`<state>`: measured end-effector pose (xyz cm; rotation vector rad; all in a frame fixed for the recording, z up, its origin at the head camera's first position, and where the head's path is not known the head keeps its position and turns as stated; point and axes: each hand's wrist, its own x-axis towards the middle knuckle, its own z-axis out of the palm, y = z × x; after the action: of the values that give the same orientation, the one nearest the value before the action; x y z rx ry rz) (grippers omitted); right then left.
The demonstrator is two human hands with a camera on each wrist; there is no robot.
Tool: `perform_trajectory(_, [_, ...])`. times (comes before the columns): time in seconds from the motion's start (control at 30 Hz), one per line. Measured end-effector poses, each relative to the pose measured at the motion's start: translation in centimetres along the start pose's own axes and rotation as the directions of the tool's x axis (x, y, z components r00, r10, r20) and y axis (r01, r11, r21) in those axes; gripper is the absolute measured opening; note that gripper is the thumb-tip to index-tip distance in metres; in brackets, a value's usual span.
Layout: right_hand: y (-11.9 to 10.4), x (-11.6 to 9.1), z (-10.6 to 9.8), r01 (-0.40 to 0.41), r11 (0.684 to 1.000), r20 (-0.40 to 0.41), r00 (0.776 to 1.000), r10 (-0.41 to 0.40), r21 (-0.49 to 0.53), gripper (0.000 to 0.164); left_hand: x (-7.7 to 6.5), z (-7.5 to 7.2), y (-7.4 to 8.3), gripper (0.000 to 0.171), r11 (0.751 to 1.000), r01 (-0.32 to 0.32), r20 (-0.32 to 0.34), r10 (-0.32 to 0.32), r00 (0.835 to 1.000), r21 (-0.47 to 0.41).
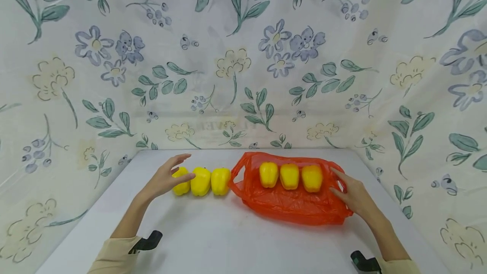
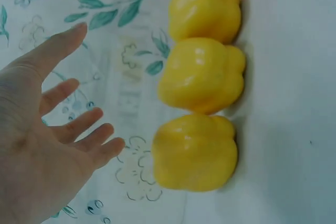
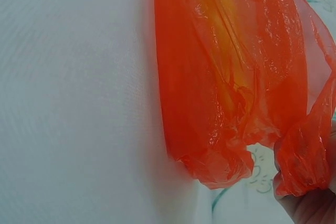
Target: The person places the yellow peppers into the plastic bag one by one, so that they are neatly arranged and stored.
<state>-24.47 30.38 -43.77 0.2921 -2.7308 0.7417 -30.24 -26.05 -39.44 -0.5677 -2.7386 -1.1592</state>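
Note:
Three yellow bell peppers (image 1: pixel 200 182) stand in a row on the left of the white table, also seen as yellow peppers (image 2: pixel 195 152) in the left wrist view. My left hand (image 1: pixel 169 175) is raised in front of the leftmost one, fingers spread and nothing held. In its wrist view that hand (image 2: pixel 50 140) is apart from the row. A red plastic bag (image 1: pixel 293 210) lies spread wide at the right with three more yellow peppers (image 1: pixel 289 176) inside its mouth. My right hand (image 1: pixel 355 195) grips the bag's right handle; in the right wrist view crumpled red plastic (image 3: pixel 302 156) covers part of the fingers.
The bag's left handle (image 1: pixel 237 176) reaches close to the nearest pepper of the left row. Behind the white table (image 1: pixel 228 240) hangs a floral cloth (image 1: pixel 243 75), which also runs along both sides. Black wrist mounts (image 1: pixel 148 241) sit at the sleeves.

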Motion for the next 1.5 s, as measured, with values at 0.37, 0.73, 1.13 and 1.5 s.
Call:
perform_trajectory(0.37, [-0.1,-0.1,0.0,-0.003,1.0,-0.018,1.0,0.003,-0.007,0.067,-0.6,-0.6,-4.2,0.088,0.99,0.136,-0.01,-0.137,0.991,-0.037])
perform_trajectory(0.73, [-0.1,-0.1,0.2,0.014,1.0,-0.044,0.999,-0.015,-0.007,0.068,-1.0,0.5,-6.9,0.101,0.983,0.176,0.073,-0.179,0.981,0.052])
perform_trajectory(1.13, [0.5,0.5,-0.4,0.037,0.999,-0.019,0.999,-0.037,0.004,0.068,-1.0,1.4,-7.7,0.102,0.986,0.163,0.083,-0.165,0.983,0.021])
perform_trajectory(1.5, [0.6,1.2,-0.4,0.041,0.999,0.014,0.999,-0.041,0.018,0.069,-1.1,1.6,-7.7,0.098,0.983,0.181,0.058,-0.182,0.982,0.03])
